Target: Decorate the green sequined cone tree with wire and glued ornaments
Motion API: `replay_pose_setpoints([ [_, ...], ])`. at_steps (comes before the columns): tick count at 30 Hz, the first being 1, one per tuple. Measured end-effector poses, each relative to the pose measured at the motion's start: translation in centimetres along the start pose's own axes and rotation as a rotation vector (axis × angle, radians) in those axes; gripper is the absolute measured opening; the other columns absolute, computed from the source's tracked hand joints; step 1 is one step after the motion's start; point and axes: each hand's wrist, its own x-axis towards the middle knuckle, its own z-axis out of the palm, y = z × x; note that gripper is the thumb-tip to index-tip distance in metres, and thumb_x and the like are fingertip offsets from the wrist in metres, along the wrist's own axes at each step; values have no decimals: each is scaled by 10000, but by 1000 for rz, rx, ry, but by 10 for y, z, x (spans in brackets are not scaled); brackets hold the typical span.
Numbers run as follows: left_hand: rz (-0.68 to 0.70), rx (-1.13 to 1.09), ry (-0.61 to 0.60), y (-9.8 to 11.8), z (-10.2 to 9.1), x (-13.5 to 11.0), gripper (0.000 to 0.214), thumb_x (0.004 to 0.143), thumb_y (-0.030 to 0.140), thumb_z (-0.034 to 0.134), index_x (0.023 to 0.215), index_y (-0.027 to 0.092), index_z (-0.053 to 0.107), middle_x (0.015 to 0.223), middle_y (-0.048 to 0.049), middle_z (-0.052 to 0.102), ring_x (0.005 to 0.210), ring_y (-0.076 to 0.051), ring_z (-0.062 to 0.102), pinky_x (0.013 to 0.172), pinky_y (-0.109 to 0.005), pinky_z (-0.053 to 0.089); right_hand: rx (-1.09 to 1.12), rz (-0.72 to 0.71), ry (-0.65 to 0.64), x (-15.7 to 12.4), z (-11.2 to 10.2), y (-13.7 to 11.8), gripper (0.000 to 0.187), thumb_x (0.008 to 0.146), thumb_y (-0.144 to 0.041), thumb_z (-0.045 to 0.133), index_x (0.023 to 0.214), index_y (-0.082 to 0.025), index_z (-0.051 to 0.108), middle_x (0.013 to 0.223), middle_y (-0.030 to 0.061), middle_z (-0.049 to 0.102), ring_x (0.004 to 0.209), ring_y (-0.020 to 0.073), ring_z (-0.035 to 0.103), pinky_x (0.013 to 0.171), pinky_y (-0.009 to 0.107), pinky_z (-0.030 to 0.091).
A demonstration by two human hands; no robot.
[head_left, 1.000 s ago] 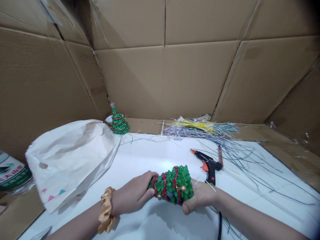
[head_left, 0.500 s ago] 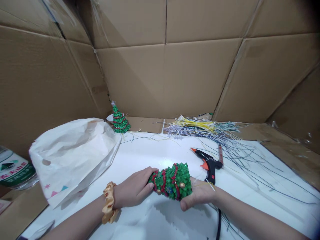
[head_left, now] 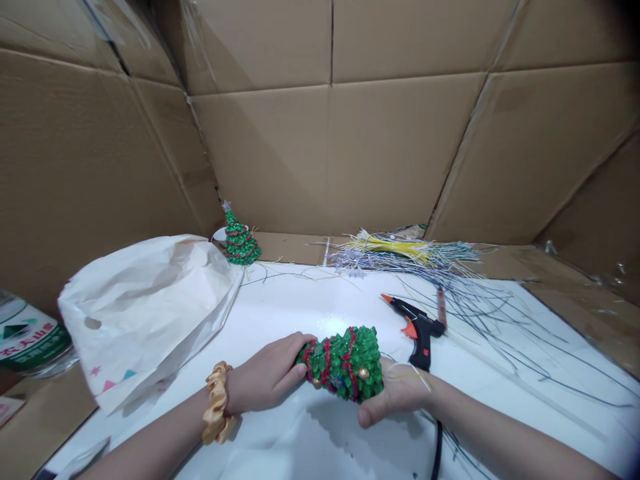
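Observation:
A small green Christmas tree ornament [head_left: 345,363], wound with red garland and dotted with gold beads, lies on its side in the air between my hands. My left hand [head_left: 270,377], with an orange scrunchie [head_left: 217,402] at the wrist, is closed round its narrow end. At the wide base, my right hand [head_left: 403,392] cups it; the thumb shows in front, and the other fingers are hidden behind the tree. Thin pale strands run across the right palm. Just beyond that hand, a black and orange glue gun [head_left: 419,327] lies on the white table [head_left: 300,300].
A second small tree [head_left: 241,240] with a star top stands at the back left. Beside it is a white plastic bag [head_left: 150,307]; a large bottle [head_left: 30,337] lies far left. Wire bundles [head_left: 400,248] spread over the back right. Cardboard walls [head_left: 390,147] enclose the table.
Almost nothing differs. Both hands keep their hold on the tree, with only a very slight shift of the right thumb and the view.

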Motion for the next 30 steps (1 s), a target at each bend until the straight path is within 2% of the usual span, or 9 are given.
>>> replay_pose_setpoints([
  [6,13,-2,-5,-2,0,0,377,918,351,300,1259,193,328,1103,-104,521,985,-222,508,869,-378,424,-113,-184,-86,2,1,-8,726,641,-542,691,1284,-259,505,1335,32,485,1262,263,380,1091,352,224],
  [13,4,15,-21,0,3,-3,354,922,346,278,1239,197,327,1077,-95,521,951,-216,510,859,-378,423,-151,-193,-130,3,1,-6,750,682,-661,570,1283,-219,497,1261,46,541,1164,240,476,1024,306,323],
  [15,8,26,-15,1,3,-4,348,923,341,278,1238,200,320,1083,-94,518,968,-217,508,866,-377,420,-158,-236,-133,3,1,-8,726,694,-660,558,1263,-212,513,1255,44,542,1161,231,477,1019,295,325],
  [19,20,52,11,-1,5,-3,358,920,331,285,1255,208,304,1108,-95,514,981,-220,509,868,-378,421,-224,-331,-132,5,2,-11,613,712,-573,604,1196,-201,565,1254,38,543,1198,225,445,1051,287,278],
  [23,22,90,19,-6,6,-1,403,913,329,296,1290,187,292,1159,-115,495,1031,-233,495,900,-388,411,-231,-380,-109,6,4,-13,581,673,-491,678,1162,-191,586,1238,43,555,1219,231,427,1064,296,262],
  [30,62,88,3,-11,5,-1,415,911,325,312,1298,179,293,1191,-125,491,1053,-238,490,912,-395,410,-210,-341,-113,3,7,-13,554,660,-405,719,1160,-202,593,1226,23,566,1201,221,453,1044,283,304],
])
